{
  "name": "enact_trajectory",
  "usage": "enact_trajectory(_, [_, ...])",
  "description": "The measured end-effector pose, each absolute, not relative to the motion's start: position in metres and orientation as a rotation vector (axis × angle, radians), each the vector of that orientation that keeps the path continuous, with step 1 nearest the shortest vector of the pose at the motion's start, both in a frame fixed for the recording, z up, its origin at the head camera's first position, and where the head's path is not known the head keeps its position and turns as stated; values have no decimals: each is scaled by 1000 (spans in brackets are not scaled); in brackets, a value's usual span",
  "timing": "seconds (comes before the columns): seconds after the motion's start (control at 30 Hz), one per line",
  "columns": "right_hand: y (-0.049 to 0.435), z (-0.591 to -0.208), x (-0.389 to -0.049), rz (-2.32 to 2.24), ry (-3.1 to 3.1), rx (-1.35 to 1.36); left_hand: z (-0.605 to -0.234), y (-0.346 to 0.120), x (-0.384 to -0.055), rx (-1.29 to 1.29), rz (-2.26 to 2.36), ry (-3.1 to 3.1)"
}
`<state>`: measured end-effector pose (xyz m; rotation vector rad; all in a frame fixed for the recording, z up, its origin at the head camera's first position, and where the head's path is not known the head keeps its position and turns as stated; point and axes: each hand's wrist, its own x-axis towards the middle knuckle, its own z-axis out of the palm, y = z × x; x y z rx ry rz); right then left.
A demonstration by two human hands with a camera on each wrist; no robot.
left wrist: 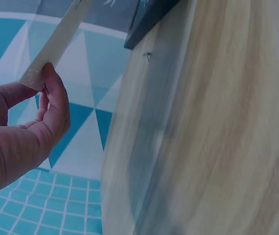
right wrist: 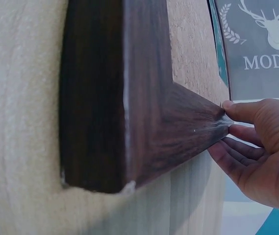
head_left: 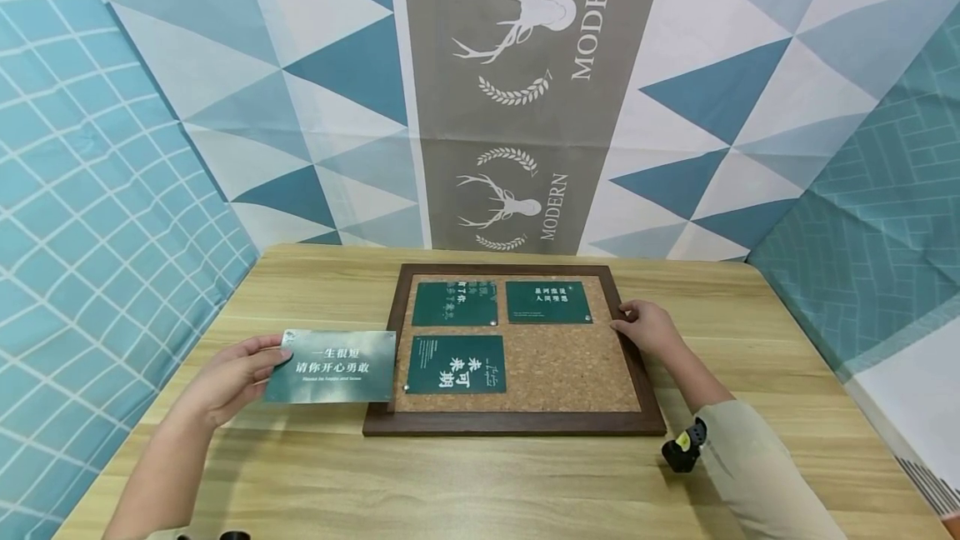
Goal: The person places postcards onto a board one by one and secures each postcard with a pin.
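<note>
A framed cork board [head_left: 570, 369] lies on the wooden table with three green cards on it: one at top left [head_left: 454, 304], another at top right [head_left: 549, 303], the third at lower left [head_left: 456, 365]. My left hand [head_left: 228, 377] pinches a fourth green card [head_left: 330, 367] with white lettering by its left end, thumb on its face. That card is raised and overlaps the board's left edge in the head view; the left wrist view shows it nearly edge-on. My right hand [head_left: 648, 327] grips the board's dark right frame edge [right wrist: 198, 117], thumb on top and fingers along the outer side.
A small pin [left wrist: 148, 56] is on the table near the board's corner in the left wrist view. Patterned cloth [head_left: 517, 132] with deer heads hangs behind the table [head_left: 525, 482]. Blue tiled-pattern cloth [head_left: 90, 190] stands at the left.
</note>
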<state>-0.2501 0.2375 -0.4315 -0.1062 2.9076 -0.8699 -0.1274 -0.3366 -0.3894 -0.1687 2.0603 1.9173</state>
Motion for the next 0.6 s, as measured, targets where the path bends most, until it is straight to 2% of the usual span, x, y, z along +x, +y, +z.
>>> enact_trajectory(0.6, [236,-429,-249,-856,2907,-110,-380,-308,-132,-147,1999,2025])
